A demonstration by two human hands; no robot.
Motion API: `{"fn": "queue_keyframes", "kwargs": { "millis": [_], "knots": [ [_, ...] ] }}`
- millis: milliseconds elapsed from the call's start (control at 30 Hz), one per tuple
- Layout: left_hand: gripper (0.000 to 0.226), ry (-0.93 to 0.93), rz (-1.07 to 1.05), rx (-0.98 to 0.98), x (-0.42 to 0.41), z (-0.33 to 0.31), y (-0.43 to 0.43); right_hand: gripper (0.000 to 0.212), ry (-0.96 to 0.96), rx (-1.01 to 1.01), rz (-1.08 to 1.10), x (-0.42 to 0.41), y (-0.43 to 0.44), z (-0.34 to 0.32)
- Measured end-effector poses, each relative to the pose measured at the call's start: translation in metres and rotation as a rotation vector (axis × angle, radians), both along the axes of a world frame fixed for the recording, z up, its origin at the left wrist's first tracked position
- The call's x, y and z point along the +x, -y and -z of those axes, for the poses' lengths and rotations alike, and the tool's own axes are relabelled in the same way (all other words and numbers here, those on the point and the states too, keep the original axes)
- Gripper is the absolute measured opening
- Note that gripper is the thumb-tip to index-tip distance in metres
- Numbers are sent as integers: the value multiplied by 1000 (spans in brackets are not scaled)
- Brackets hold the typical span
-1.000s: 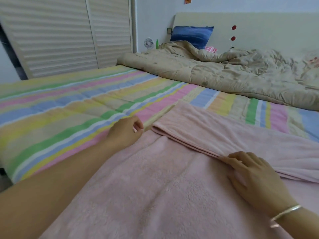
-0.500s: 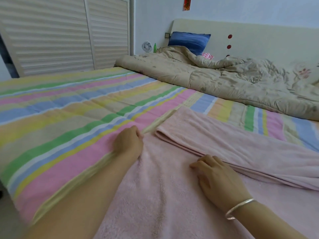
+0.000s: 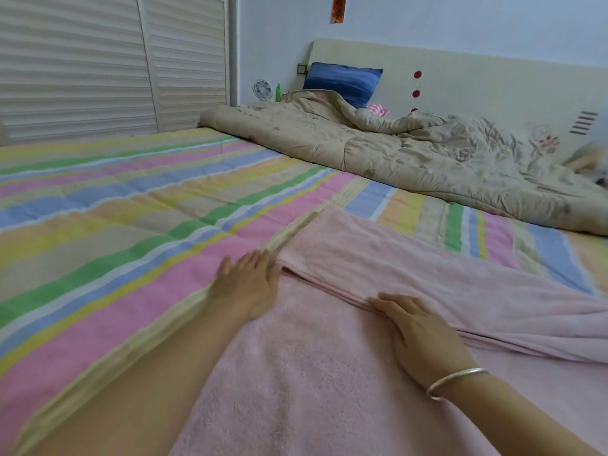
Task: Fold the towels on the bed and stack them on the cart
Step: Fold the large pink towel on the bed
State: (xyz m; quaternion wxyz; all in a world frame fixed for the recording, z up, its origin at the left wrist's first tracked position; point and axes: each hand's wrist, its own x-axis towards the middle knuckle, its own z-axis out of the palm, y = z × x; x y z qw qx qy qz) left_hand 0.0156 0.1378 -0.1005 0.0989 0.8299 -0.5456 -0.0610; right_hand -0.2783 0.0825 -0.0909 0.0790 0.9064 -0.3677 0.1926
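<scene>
While the pink towel (image 3: 329, 373) lies beneath them, left grip (image 3: 245, 284) and right grip (image 3: 424, 334) rest released, fingers flat.

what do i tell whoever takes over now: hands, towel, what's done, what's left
Left hand: open, flat at the left edge of the towel, by the fold.
Right hand: open, flat on the towel, fingertips at the fold.
Towel: pink, on the bed, far part folded back over itself.
Done: one fold laid.
To do: finish folding, then stack on the cart, which is out of view.
</scene>
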Motion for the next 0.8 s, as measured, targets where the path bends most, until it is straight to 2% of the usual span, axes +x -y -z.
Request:
{"fn": "queue_keyframes", "kwargs": {
  "millis": [67,100,167,200,233,300,400,467,533,633,700,800],
  "knots": [
    [56,-5,-26,-184,-7,-5,4,40,21,-48,36,-17,3,-7],
    [60,28,44,-292,-12,-6,5,40,18,-67,70,-27,6,-9],
    [68,199,334,-448,-17,-6,6,42,-30,-103,156,-48,9,-11],
    [64,315,444,-485,-17,-3,8,45,-67,-114,201,-57,9,-10],
    [56,404,487,-494,-16,-1,10,49,-106,-132,245,-66,9,-9],
    [38,519,435,-453,-15,-5,11,48,-166,-165,345,-83,12,-8],
    [34,551,388,-408,-17,-17,15,37,-232,-167,517,-107,20,-9],
    [37,535,398,-439,-15,-23,19,33,-256,-131,562,-120,23,-14],
    [31,433,440,-418,-9,-28,18,27,-230,-77,540,-126,19,-22],
    [22,185,420,-448,8,-33,11,18,-123,-59,333,-134,7,-24],
    [23,104,412,-459,17,-37,2,8,-67,-43,189,-141,-1,-23],
    [23,91,437,-445,22,-40,-9,54,-2,10,120,-146,-15,-19]
  ]
}}
